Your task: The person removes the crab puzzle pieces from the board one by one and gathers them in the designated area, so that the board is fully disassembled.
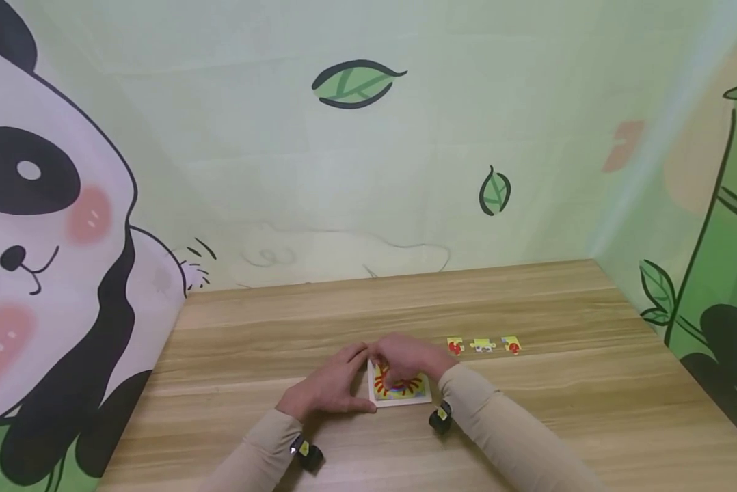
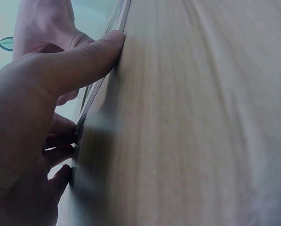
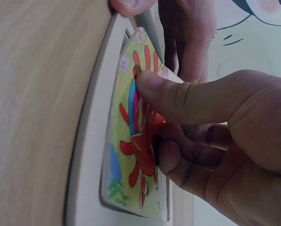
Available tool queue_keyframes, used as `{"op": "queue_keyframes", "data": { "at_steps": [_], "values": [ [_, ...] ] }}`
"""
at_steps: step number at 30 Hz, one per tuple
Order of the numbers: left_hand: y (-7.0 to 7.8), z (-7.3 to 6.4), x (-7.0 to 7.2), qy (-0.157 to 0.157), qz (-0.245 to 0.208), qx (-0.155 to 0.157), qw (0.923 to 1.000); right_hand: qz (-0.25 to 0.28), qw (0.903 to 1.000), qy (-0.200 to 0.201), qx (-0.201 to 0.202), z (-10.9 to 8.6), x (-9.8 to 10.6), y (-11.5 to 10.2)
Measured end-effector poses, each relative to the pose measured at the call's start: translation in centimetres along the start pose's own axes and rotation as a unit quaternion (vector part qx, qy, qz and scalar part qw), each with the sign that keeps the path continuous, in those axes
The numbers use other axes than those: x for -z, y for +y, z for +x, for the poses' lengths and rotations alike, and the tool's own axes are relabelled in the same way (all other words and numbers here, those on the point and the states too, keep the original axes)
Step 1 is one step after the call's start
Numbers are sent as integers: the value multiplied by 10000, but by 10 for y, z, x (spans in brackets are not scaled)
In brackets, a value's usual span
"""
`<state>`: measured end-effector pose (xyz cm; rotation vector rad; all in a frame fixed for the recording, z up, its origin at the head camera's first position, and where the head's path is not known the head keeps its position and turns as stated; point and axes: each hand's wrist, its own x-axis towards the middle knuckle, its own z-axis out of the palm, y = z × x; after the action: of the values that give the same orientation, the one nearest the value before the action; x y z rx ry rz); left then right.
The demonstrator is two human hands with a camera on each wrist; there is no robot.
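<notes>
A small jigsaw with a white frame [image 1: 405, 403] lies on the wooden table, its yellow picture showing a red crab-like figure [image 3: 145, 148]. My left hand [image 1: 328, 386] holds the frame's left side, thumb at the near corner and fingers toward the far one. Over the picture, my right hand [image 1: 408, 357] has its thumb and curled fingers closed on the jigsaw pieces [image 3: 119, 122] around the red figure. In the right wrist view, the picture stands tilted up out of the frame at one corner. The fingertips' hold is partly hidden behind the pieces.
Three loose puzzle pieces lie in a row right of the frame: a red-and-yellow one [image 1: 454, 346], one with eyes [image 1: 483, 346] and another red-and-yellow one [image 1: 512, 344]. A cloth wall [image 1: 251, 171] printed with a panda and leaves borders the table [image 1: 233, 328].
</notes>
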<state>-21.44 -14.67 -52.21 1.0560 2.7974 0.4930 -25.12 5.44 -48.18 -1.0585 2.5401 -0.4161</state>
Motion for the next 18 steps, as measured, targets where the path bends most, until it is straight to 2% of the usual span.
{"op": "queue_keyframes", "data": {
  "at_steps": [6, 18],
  "values": [
    [0, 0, 0, 63, -67, -48, 9999, -152, 9991, 129, 373, 0, -2, 6],
    [0, -1, 1, 84, -90, -117, 9999, -464, 9973, 183, 542, -4, 0, -3]
  ]
}}
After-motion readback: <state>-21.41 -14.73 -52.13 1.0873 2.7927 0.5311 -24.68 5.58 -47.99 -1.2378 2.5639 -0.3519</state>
